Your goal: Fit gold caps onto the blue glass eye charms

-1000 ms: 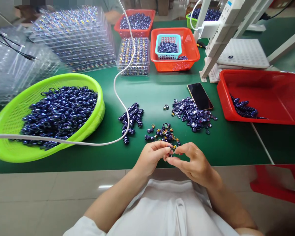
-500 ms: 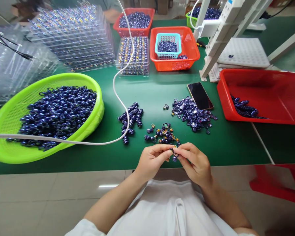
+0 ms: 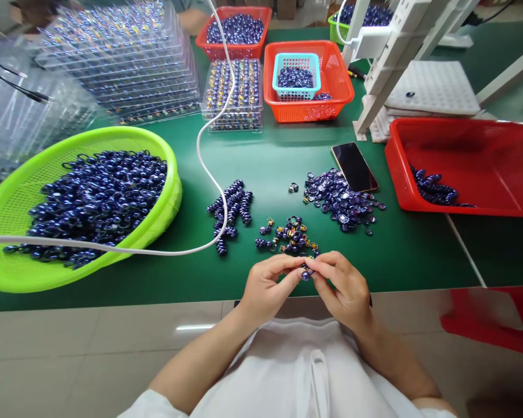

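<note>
My left hand (image 3: 268,285) and my right hand (image 3: 343,284) meet at the table's front edge, fingertips pinched together. Between them is a small shiny dark-blue piece (image 3: 305,275) with a rounded end; its exact kind is partly hidden by the fingers. Just beyond the fingertips lies a loose heap of dark-blue ring-like pieces with gold parts (image 3: 293,233). Farther right, small dark-blue round caps (image 3: 342,200) form a pile. To the left, stacked rows of dark-blue ring-shaped pieces (image 3: 235,203) lie on the green table (image 3: 261,154).
A lime-green basket (image 3: 172,191) full of dark-blue pieces stands left, with a white cable (image 3: 200,157) crossing it. A phone (image 3: 354,166) touches the cap pile. A red tray (image 3: 483,168) is right; filled clear trays (image 3: 126,75) and an orange basket (image 3: 307,113) stand behind.
The small dark-blue piece has shifted slightly left and up between my fingertips, and its rounded end has turned. Both hands keep their pinch. The whole view has shifted a little.
</note>
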### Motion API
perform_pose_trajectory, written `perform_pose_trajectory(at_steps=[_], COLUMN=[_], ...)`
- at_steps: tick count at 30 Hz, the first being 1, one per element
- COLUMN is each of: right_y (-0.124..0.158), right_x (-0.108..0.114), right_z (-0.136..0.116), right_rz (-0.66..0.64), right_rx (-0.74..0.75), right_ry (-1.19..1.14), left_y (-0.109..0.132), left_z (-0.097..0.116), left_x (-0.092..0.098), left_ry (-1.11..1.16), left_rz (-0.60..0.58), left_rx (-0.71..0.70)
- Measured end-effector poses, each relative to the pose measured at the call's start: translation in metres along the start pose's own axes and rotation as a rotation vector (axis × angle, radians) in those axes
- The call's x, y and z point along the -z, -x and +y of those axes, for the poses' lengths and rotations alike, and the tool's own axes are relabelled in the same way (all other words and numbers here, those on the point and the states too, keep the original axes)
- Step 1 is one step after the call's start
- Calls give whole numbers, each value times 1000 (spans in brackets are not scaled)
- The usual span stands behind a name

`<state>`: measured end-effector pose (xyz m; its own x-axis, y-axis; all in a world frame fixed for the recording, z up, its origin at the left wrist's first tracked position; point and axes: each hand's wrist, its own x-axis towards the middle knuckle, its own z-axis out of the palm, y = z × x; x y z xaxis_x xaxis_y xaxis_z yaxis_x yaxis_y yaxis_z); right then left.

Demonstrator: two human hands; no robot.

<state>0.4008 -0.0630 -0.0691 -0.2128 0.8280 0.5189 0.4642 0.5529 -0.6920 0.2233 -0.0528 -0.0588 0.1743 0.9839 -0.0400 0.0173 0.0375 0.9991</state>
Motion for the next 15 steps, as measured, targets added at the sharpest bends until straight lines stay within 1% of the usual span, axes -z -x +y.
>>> perform_pose_trajectory(at_steps=[3,11,15], right_y=[1,2,2], right_x=[-1,-3,-4], right_z=[-1,-2,-3], right_rz=[-3,15,38], right_rx=[15,0,-4], right_ry=[15,15,33], left_y=[1,2,2], left_z=[1,1,-1], left_x=[1,1,0], left_ry=[-34,-45,-58], left_rz=[4,2,-9], left_rx=[-42,-57,-143])
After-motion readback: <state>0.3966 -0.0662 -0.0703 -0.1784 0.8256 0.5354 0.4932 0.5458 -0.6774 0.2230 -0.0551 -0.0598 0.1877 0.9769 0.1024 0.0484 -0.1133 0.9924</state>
